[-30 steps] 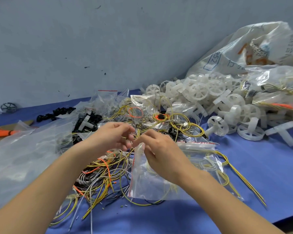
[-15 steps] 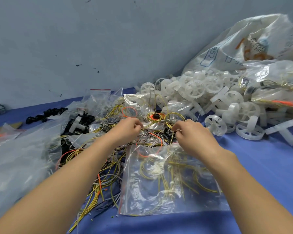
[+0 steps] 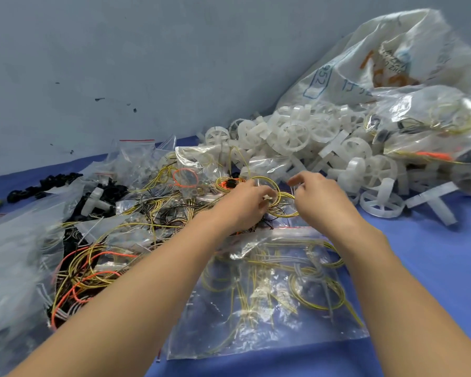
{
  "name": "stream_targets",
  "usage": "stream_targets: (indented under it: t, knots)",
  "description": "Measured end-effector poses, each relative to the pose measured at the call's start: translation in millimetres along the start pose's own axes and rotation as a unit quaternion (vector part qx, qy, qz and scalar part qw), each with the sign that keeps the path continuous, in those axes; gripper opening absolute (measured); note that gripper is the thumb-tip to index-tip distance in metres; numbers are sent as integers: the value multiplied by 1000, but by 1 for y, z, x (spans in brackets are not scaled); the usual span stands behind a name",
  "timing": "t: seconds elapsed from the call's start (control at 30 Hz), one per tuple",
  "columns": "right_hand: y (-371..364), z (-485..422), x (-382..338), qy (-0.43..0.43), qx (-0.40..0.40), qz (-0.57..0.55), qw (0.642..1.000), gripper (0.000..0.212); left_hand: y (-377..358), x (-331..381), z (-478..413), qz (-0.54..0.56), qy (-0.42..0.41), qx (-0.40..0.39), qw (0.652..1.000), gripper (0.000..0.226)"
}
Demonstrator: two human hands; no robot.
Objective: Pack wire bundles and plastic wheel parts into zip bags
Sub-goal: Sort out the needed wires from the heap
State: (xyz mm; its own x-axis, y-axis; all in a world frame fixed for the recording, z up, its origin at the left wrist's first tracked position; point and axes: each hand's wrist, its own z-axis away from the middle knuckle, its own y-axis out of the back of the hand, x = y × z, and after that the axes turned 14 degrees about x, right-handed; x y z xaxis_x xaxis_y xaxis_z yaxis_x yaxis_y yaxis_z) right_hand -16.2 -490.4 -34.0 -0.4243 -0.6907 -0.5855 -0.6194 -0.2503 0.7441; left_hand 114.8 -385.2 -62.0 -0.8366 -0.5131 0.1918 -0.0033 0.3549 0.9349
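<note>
A clear zip bag [image 3: 269, 292] with a red-lined top lies flat on the blue table, holding yellow wire loops. Beyond its top edge sits a coiled yellow wire bundle [image 3: 282, 198]. My left hand [image 3: 242, 206] reaches over the bag and pinches the left side of that coil. At the coil's right side is my right hand [image 3: 320, 198], its fingertips slightly apart. A pile of white plastic wheel parts [image 3: 307, 137] spreads behind and to the right.
Loose yellow, orange and black wires [image 3: 93, 265] tangle at the left beside empty clear bags [image 3: 14, 257]. Black parts [image 3: 44, 183] lie at the far left. Large filled plastic bags [image 3: 408, 77] lean on the grey wall at the right.
Both hands let go of the zip bag's top and moved farther away to the yellow wire coil. The bag now lies flat in front of them.
</note>
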Motion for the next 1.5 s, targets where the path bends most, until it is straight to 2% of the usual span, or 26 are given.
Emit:
stream_targets:
  t: [0.13,0.47,0.63,0.8,1.07,1.2,1.33,1.5]
  knots:
    - [9,-4,1,-40,33,-52,997,42,-5,8,0,-94,-83,-30,992,34]
    - [18,-1,1,-62,19,-75,995,42,1,2,4,-151,-127,-27,980,26]
    - [17,0,1,-51,13,-68,996,40,14,-7,14,-92,-96,-50,990,28]
    - [3,4,-3,-8,-2,-45,999,40,36,-29,32,-43,-70,12,997,31]
    - [-31,20,-30,82,-38,-4,996,37,59,-100,61,-55,94,-6,994,30]
    - [-44,25,-39,119,-76,27,990,43,58,-111,66,-42,126,-6,991,29]
    - [-42,19,-31,115,-97,81,985,47,54,-95,56,10,89,39,995,25]
    - [-33,10,-17,81,-125,97,984,47,37,-58,32,7,-17,14,1000,26]
